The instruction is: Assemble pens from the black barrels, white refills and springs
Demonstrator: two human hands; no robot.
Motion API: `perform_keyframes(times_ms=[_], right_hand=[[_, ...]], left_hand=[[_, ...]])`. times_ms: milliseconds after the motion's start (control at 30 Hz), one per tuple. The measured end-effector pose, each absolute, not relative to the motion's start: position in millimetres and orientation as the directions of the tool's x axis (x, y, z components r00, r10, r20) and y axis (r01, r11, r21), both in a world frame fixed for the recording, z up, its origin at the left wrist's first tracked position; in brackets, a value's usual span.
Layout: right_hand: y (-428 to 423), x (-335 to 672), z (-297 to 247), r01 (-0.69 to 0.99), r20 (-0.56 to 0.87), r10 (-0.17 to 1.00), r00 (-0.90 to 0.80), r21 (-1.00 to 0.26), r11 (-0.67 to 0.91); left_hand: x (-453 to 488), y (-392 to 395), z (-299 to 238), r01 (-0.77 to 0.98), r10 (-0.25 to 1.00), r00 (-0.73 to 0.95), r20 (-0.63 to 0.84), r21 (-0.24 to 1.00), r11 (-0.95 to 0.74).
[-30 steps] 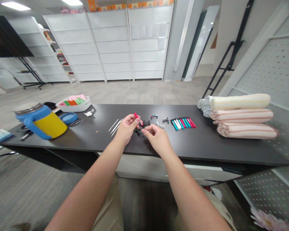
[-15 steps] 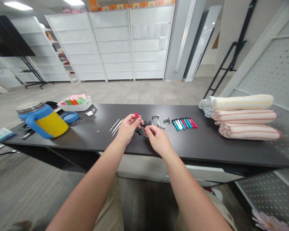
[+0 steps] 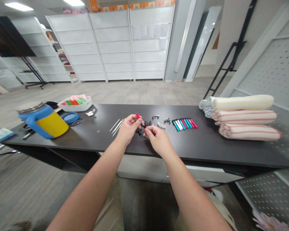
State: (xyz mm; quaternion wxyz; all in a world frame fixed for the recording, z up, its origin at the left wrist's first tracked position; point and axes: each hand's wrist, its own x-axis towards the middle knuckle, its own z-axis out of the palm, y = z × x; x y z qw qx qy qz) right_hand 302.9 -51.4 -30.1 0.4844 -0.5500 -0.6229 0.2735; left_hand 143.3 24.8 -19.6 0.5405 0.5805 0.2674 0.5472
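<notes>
My left hand (image 3: 130,127) is closed around a pinkish-red pen-like tube (image 3: 138,115), which tilts up and to the left out of the fingers. At the tube's lower, black end my right hand (image 3: 157,136) pinches with thumb and forefinger. Just behind and under the fingers lie several small black parts (image 3: 148,123), partly hidden. Thin silvery-white rods (image 3: 115,127) rest left of my left hand. To the right of the hands are small clear pieces (image 3: 161,125), small dark metallic pieces (image 3: 167,121) and little coloured bits (image 3: 155,117).
A row of teal, white and red tubes (image 3: 184,124) lies farther right on the dark table (image 3: 202,144). Rolled towels (image 3: 245,116) are stacked at the right end. On the left stand a blue-and-yellow mug (image 3: 48,122), a blue lid (image 3: 70,117) and a white tray (image 3: 86,105) of colourful packets.
Both hands stay in nearly the same place, still on the red tube. The tube has shifted very slightly; nothing else on the table has moved.
</notes>
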Motion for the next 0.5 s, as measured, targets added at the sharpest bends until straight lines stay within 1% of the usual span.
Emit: perform_keyframes(times_ms=[100, 300, 400, 500], right_hand=[[-51.5, 302.7, -29.9, 0.373, 0.289, 0.952, 0.102, -0.898, 0.233], [-52.2, 302.3, -30.4, 0.339, 0.271, 0.954, 0.128, -0.916, 0.215], [-51.4, 302.3, -33.0, 0.304, 0.254, 0.955, 0.152, -0.932, 0.199], [-50.7, 302.7, -34.4, 0.306, 0.253, 0.952, 0.174, -0.932, 0.192]], left_hand=[[143.5, 24.2, -18.9, -0.271, 0.906, 0.242, 0.346, 0.921, -0.279], [143.1, 25.0, -18.8, -0.239, 0.914, 0.214, 0.344, 0.926, -0.293], [143.6, 24.5, -17.9, -0.283, 0.922, 0.195, 0.336, 0.919, -0.275], [144.4, 22.9, -16.1, -0.339, 0.929, 0.182, 0.322, 0.908, -0.248]])
